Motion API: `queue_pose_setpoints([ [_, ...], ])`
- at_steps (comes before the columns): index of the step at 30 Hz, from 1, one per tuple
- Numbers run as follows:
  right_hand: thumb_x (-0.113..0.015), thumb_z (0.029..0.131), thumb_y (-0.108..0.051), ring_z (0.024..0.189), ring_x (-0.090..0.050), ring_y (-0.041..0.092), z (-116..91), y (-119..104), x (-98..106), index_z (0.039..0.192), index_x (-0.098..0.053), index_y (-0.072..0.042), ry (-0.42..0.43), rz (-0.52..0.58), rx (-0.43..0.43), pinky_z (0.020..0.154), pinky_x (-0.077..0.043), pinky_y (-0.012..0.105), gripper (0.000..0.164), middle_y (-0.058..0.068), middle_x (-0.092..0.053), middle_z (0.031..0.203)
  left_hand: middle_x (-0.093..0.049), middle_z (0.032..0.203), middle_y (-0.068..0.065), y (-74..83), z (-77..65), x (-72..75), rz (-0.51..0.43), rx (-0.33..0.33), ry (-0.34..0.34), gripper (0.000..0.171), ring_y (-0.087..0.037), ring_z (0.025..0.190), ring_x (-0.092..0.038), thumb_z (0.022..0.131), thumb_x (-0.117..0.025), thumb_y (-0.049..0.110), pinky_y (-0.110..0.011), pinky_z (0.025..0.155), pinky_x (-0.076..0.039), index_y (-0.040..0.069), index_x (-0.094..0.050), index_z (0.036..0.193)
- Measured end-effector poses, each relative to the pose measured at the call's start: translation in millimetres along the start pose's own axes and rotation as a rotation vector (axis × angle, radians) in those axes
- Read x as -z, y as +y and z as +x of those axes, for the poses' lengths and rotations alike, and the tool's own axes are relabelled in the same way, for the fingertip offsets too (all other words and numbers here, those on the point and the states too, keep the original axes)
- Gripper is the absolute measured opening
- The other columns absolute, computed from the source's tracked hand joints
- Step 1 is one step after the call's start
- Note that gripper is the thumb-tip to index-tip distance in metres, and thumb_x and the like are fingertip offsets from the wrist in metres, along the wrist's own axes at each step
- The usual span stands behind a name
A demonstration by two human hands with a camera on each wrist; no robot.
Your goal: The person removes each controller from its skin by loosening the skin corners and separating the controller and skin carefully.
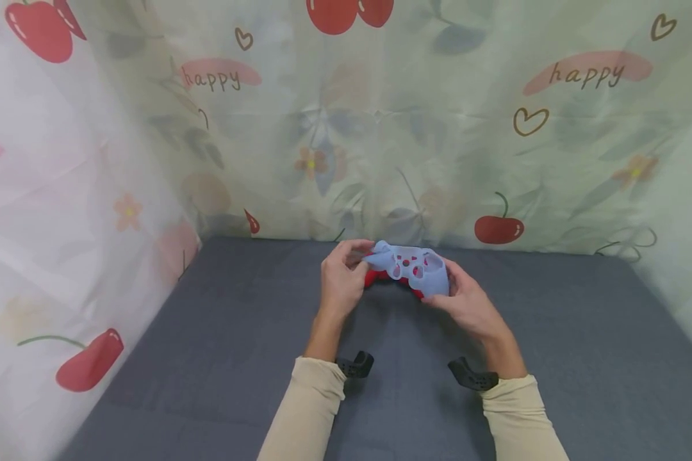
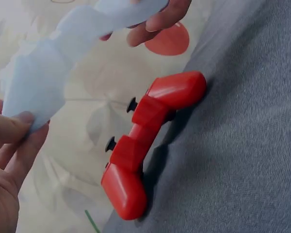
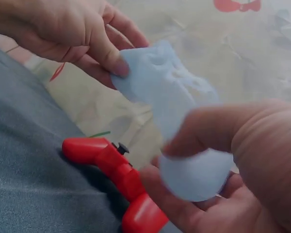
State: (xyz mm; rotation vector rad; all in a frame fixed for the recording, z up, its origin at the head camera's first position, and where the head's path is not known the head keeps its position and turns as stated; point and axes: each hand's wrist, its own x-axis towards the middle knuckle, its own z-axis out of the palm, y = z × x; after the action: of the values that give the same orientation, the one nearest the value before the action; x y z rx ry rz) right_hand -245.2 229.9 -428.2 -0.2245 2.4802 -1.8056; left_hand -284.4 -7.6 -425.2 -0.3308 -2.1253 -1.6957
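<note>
Both hands hold a pale blue silicone controller cover point(image 1: 434, 276) between them, raised over the table. My left hand point(image 1: 346, 275) pinches one grip end of it between thumb and fingers. At the other end, my right hand point(image 1: 466, 299) grips the rounded part, thumb on one side and fingers on the other. The cover has cut-out holes on its face, through which red shows in the head view. Beneath it a red game controller point(image 2: 140, 138) with black thumbsticks lies on the table, apart from both hands. In the head view the cover hides most of the controller.
A dark grey cloth covers the table point(image 1: 236, 358). Behind it hangs a printed curtain point(image 1: 369, 179) with cherries and flowers, and another curtain point(image 1: 63, 224) runs along the left side. Black wrist mounts point(image 1: 357, 365) sit at both sleeve cuffs.
</note>
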Motion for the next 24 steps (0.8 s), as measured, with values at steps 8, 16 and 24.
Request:
queue_pose_setpoints([
  [8,-0.075,0.091,-0.012,0.131,-0.051,0.034,-4,-6,4,0.159,-0.026,-0.012,0.039,0.043,-0.015,0.094,-0.058,0.025,0.084,0.018,-0.043,0.151,-0.070,0.110,-0.009,2.9,0.9,0.7,-0.057,0.051,-0.077,0.024,-0.020,0.091,-0.072,0.090,-0.063,-0.008,-0.035,0.083,-0.060,0.009,-0.069,0.106],
  [16,-0.074,0.093,-0.015,0.133,-0.051,0.033,-9,-16,11,0.159,-0.025,-0.013,0.058,-0.080,0.027,0.099,-0.055,0.027,0.082,0.016,-0.044,0.150,-0.054,0.151,-0.007,1.6,6.1,28.1,-0.344,0.288,-0.487,0.062,-0.025,0.114,-0.062,0.090,-0.070,-0.001,-0.031,0.087,-0.056,0.021,-0.052,0.145],
  [24,-0.073,0.092,-0.008,0.127,-0.055,0.034,-13,-19,10,0.161,-0.017,-0.018,-0.030,-0.082,0.058,0.092,-0.054,0.021,0.089,0.020,-0.050,0.146,-0.065,0.131,-0.012,-1.9,7.7,24.3,-0.365,0.624,-0.474,0.061,-0.016,0.100,-0.066,0.096,-0.071,0.026,-0.033,0.083,-0.056,0.013,-0.046,0.150],
])
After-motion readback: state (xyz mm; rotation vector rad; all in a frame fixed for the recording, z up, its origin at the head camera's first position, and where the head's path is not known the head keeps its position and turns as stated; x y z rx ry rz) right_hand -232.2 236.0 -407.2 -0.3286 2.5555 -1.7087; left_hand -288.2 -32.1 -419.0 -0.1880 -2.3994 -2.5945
